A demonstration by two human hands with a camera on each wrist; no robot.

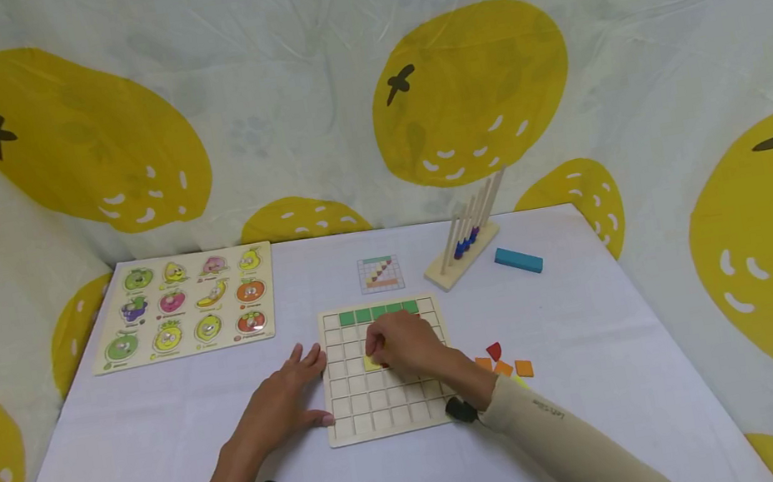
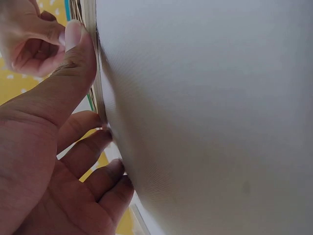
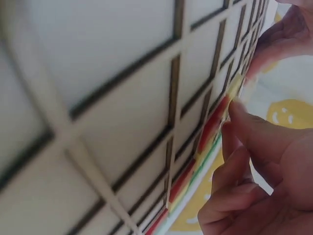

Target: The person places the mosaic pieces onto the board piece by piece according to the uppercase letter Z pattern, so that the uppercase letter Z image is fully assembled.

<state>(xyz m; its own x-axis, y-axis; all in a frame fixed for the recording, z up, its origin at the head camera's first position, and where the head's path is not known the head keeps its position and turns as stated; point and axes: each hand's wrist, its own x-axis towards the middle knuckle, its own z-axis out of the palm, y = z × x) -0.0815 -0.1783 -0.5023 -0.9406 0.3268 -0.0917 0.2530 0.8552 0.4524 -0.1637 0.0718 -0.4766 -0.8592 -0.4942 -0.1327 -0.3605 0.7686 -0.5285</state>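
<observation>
A square wooden grid board (image 1: pixel 392 421) lies in front of me, a row of green tiles (image 1: pixel 378 312) along its far side. My right hand (image 1: pixel 407 347) is over the board's middle, thumb and forefinger drawn together at a small tile whose shape is mostly covered. A yellow tile (image 1: pixel 371 363) sits by those fingertips, with red pieces (image 3: pixel 212 122) beside it in the right wrist view. My left hand (image 1: pixel 279 401) rests at the board's left edge, thumb (image 2: pixel 73 36) against the rim and fingers loosely extended.
Loose orange tiles (image 1: pixel 524 368) and a red piece (image 1: pixel 494 351) lie right of the board. Behind it are a pattern card (image 1: pixel 380 274), a peg stand (image 1: pixel 437 271) with wooden rods and a teal block (image 1: pixel 518 260). A fruit puzzle board (image 1: pixel 195 326) lies back left.
</observation>
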